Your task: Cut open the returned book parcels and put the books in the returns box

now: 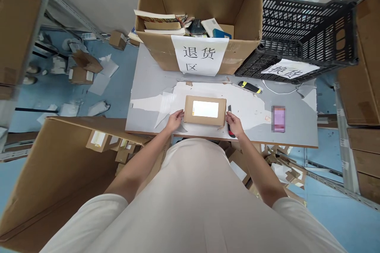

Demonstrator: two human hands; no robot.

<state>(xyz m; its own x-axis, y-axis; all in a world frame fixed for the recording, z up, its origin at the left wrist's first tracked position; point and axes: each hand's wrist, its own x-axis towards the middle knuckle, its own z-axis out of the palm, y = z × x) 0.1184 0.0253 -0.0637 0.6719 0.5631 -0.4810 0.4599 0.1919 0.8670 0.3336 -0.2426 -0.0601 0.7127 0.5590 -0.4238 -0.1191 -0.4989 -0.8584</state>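
A small closed cardboard box (204, 121) with a white label (205, 109) on its top lies on the worktable. My left hand (175, 120) is at the box's left end, its fingers closed against that edge. At the opposite end, my right hand (234, 123) grips the right edge with bent fingers. Partly beneath my right hand lies a red and black box cutter (230, 131). A yellow and black utility knife (249, 86) rests farther back, to the right of the box.
A large carton (157, 53) of books stands at the back, beside a black plastic crate (326, 43). A blurred pink object (278, 119) lies on the table (299, 132) at right. Another large open carton (68, 158) holding small boxes is at my left.
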